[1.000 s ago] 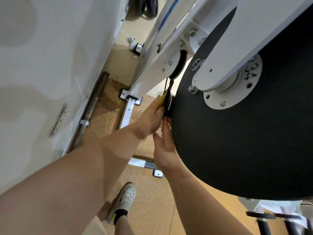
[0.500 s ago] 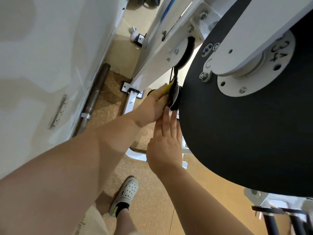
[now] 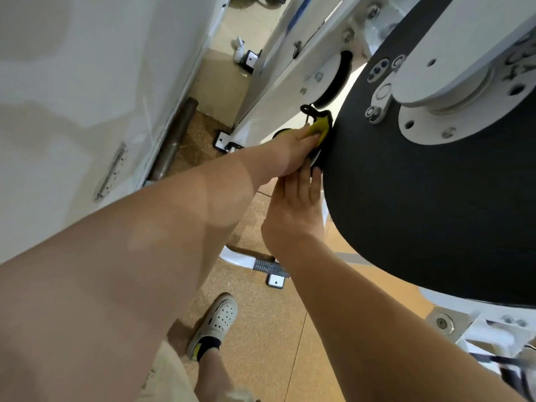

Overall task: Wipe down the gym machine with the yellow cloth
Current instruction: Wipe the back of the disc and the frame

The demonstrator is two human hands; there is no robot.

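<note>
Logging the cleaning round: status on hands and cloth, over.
Left hand holds cloth on disc edge. Right hand open, fingertips at disc. No obstruction seen.

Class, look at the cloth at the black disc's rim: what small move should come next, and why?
Probably slide the left hand and its yellow cloth down the black disc's rim toward the right hand: the cloth is pressed on the rim and the right hand's straight fingers brace the edge below.

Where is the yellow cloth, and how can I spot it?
Find the huge black disc on the white machine. At its left edge, the left hand holds the yellow cloth. Its neighbours are black or white; it alone is yellow.
</note>
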